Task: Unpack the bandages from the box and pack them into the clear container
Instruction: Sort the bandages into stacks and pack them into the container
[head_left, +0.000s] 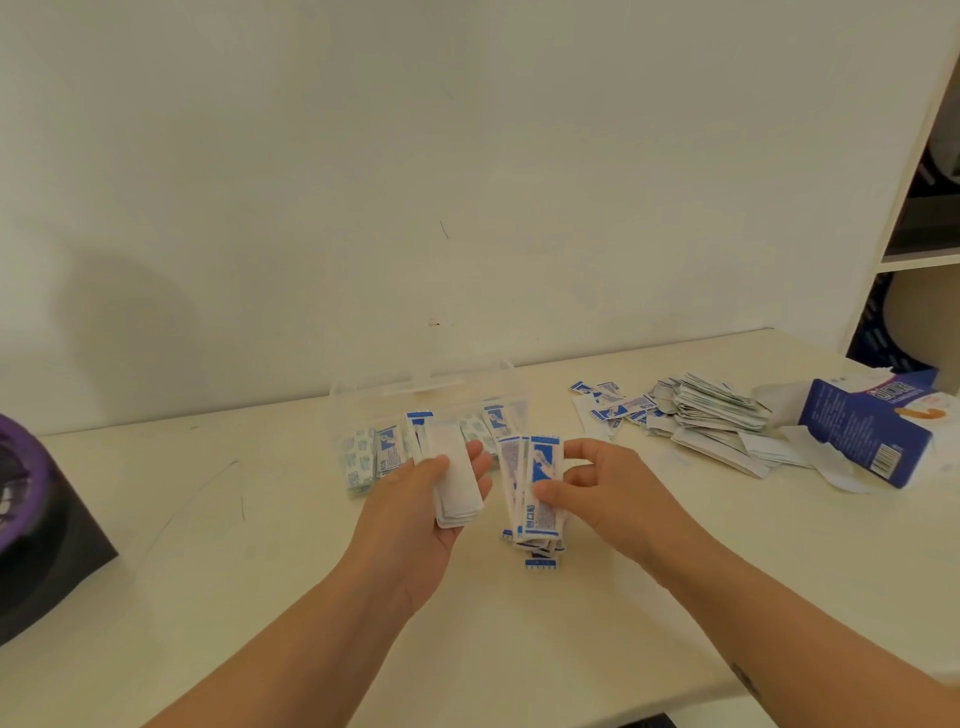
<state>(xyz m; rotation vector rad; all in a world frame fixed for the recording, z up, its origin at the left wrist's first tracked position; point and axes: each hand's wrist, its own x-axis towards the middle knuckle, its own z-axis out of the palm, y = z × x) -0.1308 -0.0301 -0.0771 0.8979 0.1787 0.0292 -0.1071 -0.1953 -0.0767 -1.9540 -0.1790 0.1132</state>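
As left hand (415, 499) and right hand (597, 483) each grip blue-and-white wrapped bandages (543, 462), the clear plastic container (358, 397) sits part-filled, a loose pile (706, 421) waiting

We see the left hand (415, 514) hold a white bandage stack (460, 480); the right hand (602, 488) pinches blue-printed bandages (543, 467).

Both bare forearms reach in over the worktop's (260, 519) near edge toward its middle, left hand (415, 512) palm half-up, thumb and fingers gripping a white bandage stack (460, 488), right hand (608, 488) just beside it, curled fingers (582, 451) and thumb pinching a blue-printed bandage stack (543, 465).
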